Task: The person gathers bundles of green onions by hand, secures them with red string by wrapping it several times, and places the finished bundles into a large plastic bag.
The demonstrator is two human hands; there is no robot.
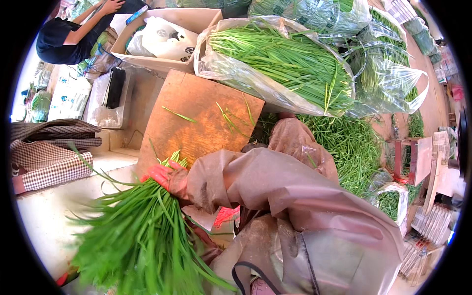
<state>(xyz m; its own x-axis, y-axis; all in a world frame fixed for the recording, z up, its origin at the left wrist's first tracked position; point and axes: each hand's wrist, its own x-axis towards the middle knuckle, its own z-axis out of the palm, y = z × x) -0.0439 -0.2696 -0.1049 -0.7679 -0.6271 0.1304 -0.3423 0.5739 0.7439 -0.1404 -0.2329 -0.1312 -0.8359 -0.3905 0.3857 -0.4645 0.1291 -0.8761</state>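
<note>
Head view, lower left: a bunch of garlic chives [142,231] fans downward, its leaf tips blurred; the red-gloved right hand [164,177] has its fingers wrapped around the bunch near the pale stem ends, pressing it together; the left hand is hidden, so I cannot tell how its fingers stand. A brown waterproof sleeve [314,191] runs from the lower right to that grip, filling the lower middle and overlapping the near edge of a wooden board [172,128]; a few loose leaves [228,119] lie on the board, left of a brown-covered knee [300,135]; the knee covers part of a heap of loose greens [346,155] at right of centre. Along the top, a cardboard box [211,19] holds a white plastic bag [167,37]; beside it, an open clear bag [236,73] is packed with more chives [285,59], with filled bags crowding the upper right; a reddish wooden stool [420,157] stands at far right; checkered cloth [56,169] lies at the left edge, below a clear bin [105,115] with a black item on it; a co-worker [64,39] in a dark shirt occupies the upper left.
</note>
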